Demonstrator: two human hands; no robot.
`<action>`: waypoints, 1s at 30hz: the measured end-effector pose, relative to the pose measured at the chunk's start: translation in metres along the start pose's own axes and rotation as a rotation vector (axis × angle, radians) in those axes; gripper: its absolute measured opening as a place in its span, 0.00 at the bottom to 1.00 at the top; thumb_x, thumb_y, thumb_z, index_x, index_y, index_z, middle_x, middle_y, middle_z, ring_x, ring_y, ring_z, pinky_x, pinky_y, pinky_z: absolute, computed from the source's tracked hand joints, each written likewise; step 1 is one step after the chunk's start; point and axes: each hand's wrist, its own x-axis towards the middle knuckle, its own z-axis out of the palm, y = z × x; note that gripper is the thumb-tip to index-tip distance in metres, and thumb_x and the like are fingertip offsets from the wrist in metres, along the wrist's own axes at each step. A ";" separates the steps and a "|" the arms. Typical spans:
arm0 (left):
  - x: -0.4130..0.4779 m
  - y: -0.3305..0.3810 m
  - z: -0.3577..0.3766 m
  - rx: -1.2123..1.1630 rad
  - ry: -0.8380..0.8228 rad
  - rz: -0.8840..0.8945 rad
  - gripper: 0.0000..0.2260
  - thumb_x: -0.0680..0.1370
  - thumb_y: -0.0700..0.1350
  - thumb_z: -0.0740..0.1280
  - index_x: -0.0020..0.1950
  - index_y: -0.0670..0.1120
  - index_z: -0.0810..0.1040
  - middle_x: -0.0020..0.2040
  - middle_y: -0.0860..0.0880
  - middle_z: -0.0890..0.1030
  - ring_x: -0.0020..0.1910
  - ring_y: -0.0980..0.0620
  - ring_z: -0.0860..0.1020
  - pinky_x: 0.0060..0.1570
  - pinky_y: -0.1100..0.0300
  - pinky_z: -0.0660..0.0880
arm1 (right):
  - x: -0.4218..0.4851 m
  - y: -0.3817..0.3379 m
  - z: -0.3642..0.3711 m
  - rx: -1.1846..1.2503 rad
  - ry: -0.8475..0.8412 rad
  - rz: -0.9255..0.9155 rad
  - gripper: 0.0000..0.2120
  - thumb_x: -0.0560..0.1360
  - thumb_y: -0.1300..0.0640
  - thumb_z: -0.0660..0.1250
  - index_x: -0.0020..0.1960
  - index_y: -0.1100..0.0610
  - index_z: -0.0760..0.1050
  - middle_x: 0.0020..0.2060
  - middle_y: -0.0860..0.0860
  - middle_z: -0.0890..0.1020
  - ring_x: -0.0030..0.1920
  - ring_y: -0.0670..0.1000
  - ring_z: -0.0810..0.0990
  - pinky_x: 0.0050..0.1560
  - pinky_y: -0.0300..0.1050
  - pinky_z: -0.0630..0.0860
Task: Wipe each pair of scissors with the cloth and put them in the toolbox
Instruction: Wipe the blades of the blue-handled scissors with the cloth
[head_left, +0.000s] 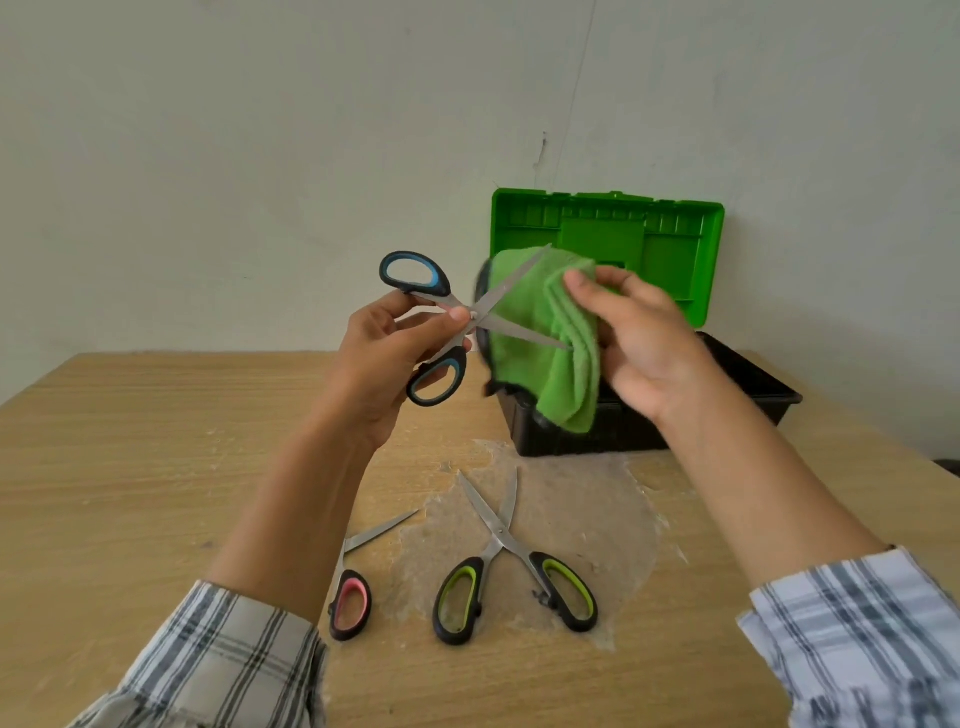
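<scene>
**Wiping under way on the blue pair, two pairs waiting**

Head view, the only one. The left hand (387, 358) grips the blue-handled scissors (413, 273) around the pivot and lower loop and holds them up over the middle of the table (156, 441), blades spread wide. The right hand (649, 343) has its fingers curled into the folded green cloth (540, 332), and the lower blade's tip is buried in the folds. I'd say the first pair is mid-wipe, with none visibly in the toolbox (779, 397), though the hands and cloth hide much of its inside.

Next, I reckon, comes drawing the cloth along each blade from pivot to tip, then closing the blades before the drop. With the blades spread, both edges and both tips are exposed near the right fingers, so the cloth should stay between skin and steel.

The toolbox sits at the far right of the table near the wall, its green lid (675, 249) standing open. It is just behind the hands, so the way to it is short and unblocked. The green-handled scissors (501, 535) and the pink-handled scissors (353, 603) lie open near the near edge, below the forearms and well apart from the work.
</scene>
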 end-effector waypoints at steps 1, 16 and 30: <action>0.000 -0.001 0.000 0.006 -0.008 0.004 0.08 0.75 0.41 0.72 0.53 0.44 0.79 0.38 0.51 0.85 0.38 0.54 0.82 0.37 0.62 0.76 | -0.002 0.006 0.005 0.005 -0.047 0.019 0.17 0.68 0.58 0.75 0.55 0.56 0.74 0.45 0.53 0.86 0.46 0.52 0.86 0.49 0.52 0.83; 0.001 -0.001 0.000 0.126 0.004 0.054 0.06 0.75 0.38 0.72 0.50 0.42 0.80 0.37 0.49 0.86 0.35 0.54 0.83 0.34 0.63 0.77 | 0.000 0.017 0.017 -0.042 0.110 -0.053 0.10 0.72 0.56 0.76 0.47 0.56 0.76 0.42 0.53 0.86 0.41 0.50 0.86 0.48 0.50 0.82; 0.001 -0.003 0.003 0.115 0.044 0.069 0.09 0.75 0.38 0.72 0.54 0.41 0.80 0.38 0.47 0.85 0.35 0.54 0.84 0.36 0.64 0.78 | -0.015 0.024 0.023 -0.349 -0.043 -0.173 0.15 0.73 0.63 0.75 0.53 0.56 0.71 0.49 0.54 0.88 0.49 0.53 0.87 0.57 0.58 0.81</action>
